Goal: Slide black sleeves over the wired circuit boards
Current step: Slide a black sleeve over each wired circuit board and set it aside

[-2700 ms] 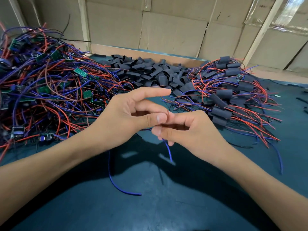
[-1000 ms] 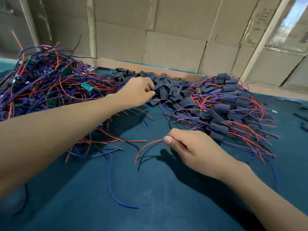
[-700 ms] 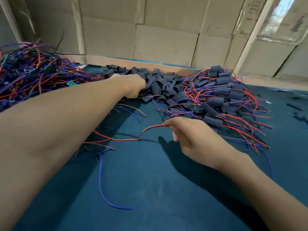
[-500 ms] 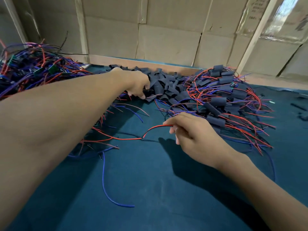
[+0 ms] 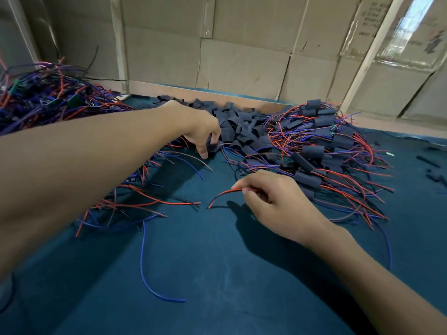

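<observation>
Left hand (image 5: 202, 131) now lifting from sleeve pile (image 5: 238, 131), apparently pinching one sleeve; right hand (image 5: 273, 201) still pinches red wire (image 5: 221, 195).

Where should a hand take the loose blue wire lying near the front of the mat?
Probably at its straight upper stretch, pinched from above: the blue wire lies flat and alone on the mat, and that stretch is clear of the tangle above it; the curled end would likely swing.

**What the head view leaves unclear**

The left hand (image 5: 200, 128) curls into the heap of flat black sleeves (image 5: 239, 131), hiding whatever its fingertips hold. Left of that heap, the tangled pile of red and blue wired boards (image 5: 46, 100) is blurred and cut off by the frame's edge.
</observation>
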